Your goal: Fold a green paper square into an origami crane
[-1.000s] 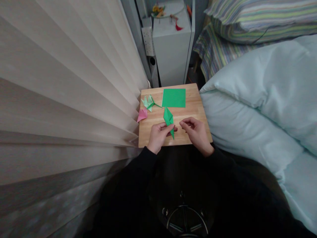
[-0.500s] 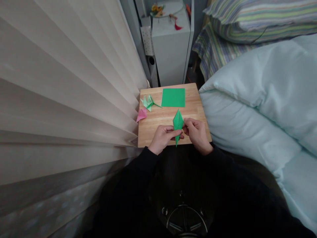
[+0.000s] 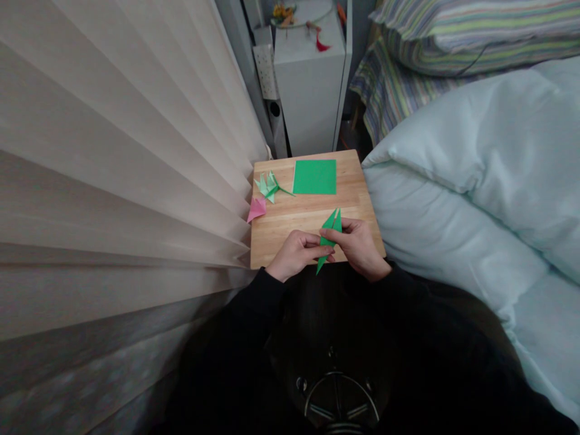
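Note:
A folded green paper piece (image 3: 329, 234), long and pointed, is pinched between both my hands above the near edge of a small wooden board (image 3: 290, 219). My left hand (image 3: 295, 254) grips its lower middle from the left. From the right, my right hand (image 3: 360, 246) holds the upper part, where two points stick up. A flat green paper square (image 3: 315, 177) lies at the board's far side. A pale green folded figure (image 3: 269, 186) and a pink folded piece (image 3: 256, 209) rest at the board's left edge.
Pleated beige curtain (image 3: 113, 169) fills the left side. A pale blue duvet (image 3: 475, 175) lies on the right, with striped bedding (image 3: 435, 42) behind. A white cabinet (image 3: 308, 78) stands beyond the board. A chair base (image 3: 339, 405) shows below my dark clothes.
My right hand came in and took hold of the green folded piece. The piece turned from leaning left to leaning right and moved a little toward me.

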`<action>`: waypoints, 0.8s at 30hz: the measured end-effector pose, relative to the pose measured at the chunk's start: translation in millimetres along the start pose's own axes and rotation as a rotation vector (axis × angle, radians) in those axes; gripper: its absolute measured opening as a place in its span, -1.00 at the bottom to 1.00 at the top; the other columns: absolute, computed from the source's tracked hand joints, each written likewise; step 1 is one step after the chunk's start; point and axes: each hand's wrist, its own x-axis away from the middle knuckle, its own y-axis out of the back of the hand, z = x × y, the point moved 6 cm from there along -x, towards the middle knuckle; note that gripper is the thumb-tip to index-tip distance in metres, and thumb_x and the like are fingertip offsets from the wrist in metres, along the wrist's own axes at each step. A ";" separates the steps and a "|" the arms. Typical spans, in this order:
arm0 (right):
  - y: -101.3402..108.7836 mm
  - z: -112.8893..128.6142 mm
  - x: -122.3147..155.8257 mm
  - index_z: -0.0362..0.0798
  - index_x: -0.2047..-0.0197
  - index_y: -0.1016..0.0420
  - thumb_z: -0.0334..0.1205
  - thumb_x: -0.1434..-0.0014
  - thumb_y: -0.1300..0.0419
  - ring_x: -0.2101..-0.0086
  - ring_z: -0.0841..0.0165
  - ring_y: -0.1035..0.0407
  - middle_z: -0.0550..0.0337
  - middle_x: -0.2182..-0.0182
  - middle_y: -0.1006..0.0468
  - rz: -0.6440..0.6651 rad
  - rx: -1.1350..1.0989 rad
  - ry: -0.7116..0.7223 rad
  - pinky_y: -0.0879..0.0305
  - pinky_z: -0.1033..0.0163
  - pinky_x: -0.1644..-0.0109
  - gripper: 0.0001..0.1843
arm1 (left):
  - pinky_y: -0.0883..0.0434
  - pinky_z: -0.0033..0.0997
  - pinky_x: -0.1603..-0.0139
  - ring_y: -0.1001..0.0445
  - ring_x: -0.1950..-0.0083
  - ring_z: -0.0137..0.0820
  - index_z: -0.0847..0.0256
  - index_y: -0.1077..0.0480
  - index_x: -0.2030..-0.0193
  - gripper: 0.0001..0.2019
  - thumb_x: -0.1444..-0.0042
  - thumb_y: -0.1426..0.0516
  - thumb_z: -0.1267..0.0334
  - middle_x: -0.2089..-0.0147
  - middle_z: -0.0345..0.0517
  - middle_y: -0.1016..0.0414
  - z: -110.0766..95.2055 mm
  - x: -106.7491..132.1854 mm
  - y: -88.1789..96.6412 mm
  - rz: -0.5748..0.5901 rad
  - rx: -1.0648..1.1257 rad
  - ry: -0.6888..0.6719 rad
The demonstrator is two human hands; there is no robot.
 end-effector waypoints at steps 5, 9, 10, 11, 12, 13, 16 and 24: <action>12.0 4.6 -4.5 0.00 0.66 -0.33 0.07 -0.07 -0.36 0.57 0.44 -0.12 0.30 0.67 -0.28 -0.142 0.161 0.100 -0.04 0.25 0.49 -0.53 | -0.43 -0.43 0.33 -0.56 0.40 -0.39 0.29 -0.60 0.40 -0.64 0.00 -0.40 -0.03 0.37 0.00 -0.67 5.8 -0.7 -5.2 0.003 -0.011 0.047; 19.5 11.5 -12.2 -0.01 0.45 -0.53 0.12 -0.08 -0.39 0.50 0.41 -0.27 0.22 0.51 -0.49 -0.095 0.158 0.179 -0.17 0.25 0.44 -0.63 | -0.52 -0.37 0.24 -0.62 0.32 -0.34 0.28 -0.55 0.36 -0.59 0.05 -0.43 -0.07 0.37 -0.01 -0.66 14.4 -3.5 -0.2 -0.030 0.104 0.096; 21.4 11.0 -14.0 -0.01 0.41 -0.55 0.11 -0.06 -0.41 0.50 0.41 -0.29 0.21 0.49 -0.52 -0.080 0.139 0.172 -0.18 0.26 0.44 -0.64 | -0.53 -0.37 0.23 -0.63 0.31 -0.33 0.28 -0.54 0.34 -0.58 0.04 -0.43 -0.07 0.36 -0.01 -0.66 15.9 -4.5 0.9 -0.026 0.113 0.096; 22.9 10.3 -15.6 -0.01 0.38 -0.56 0.10 -0.03 -0.44 0.50 0.41 -0.30 0.21 0.48 -0.53 -0.065 0.122 0.162 -0.18 0.27 0.45 -0.64 | -0.53 -0.36 0.22 -0.64 0.30 -0.33 0.29 -0.54 0.32 -0.58 0.03 -0.43 -0.07 0.34 0.00 -0.66 16.9 -5.6 2.3 -0.024 0.115 0.089; 24.0 9.6 -16.7 -0.02 0.38 -0.55 0.09 0.00 -0.46 0.51 0.42 -0.31 0.21 0.48 -0.54 -0.050 0.111 0.154 -0.19 0.27 0.46 -0.64 | -0.53 -0.36 0.21 -0.64 0.28 -0.33 0.29 -0.55 0.28 -0.58 0.01 -0.42 -0.06 0.30 0.01 -0.67 17.2 -6.7 3.9 -0.029 0.111 0.073; 24.7 8.9 -17.4 -0.02 0.39 -0.53 0.08 0.01 -0.47 0.51 0.42 -0.32 0.22 0.48 -0.54 -0.033 0.107 0.145 -0.20 0.27 0.46 -0.64 | -0.53 -0.36 0.19 -0.65 0.25 -0.33 0.29 -0.55 0.23 -0.58 -0.01 -0.41 -0.06 0.26 0.02 -0.67 16.8 -7.7 5.8 -0.040 0.101 0.049; 23.9 8.6 -17.7 -0.03 0.42 -0.50 0.04 0.01 -0.47 0.48 0.38 -0.39 0.20 0.49 -0.57 0.040 0.146 0.124 -0.26 0.27 0.42 -0.65 | -0.52 -0.37 0.15 -0.65 0.21 -0.33 0.30 -0.56 0.17 -0.60 -0.07 -0.38 -0.03 0.21 0.01 -0.67 13.3 -9.0 10.3 -0.078 0.059 -0.030; 21.6 17.0 -14.0 -0.04 0.26 -0.57 -0.20 -0.07 -0.41 0.35 0.33 -0.47 0.18 0.36 -0.61 0.118 0.401 0.221 -0.31 0.23 0.30 -0.83 | -0.55 -0.35 0.16 -0.63 0.29 -0.35 0.30 -0.54 0.32 -0.72 -0.10 -0.37 0.09 0.31 -0.03 -0.64 6.6 -7.2 9.1 -0.074 0.010 -0.044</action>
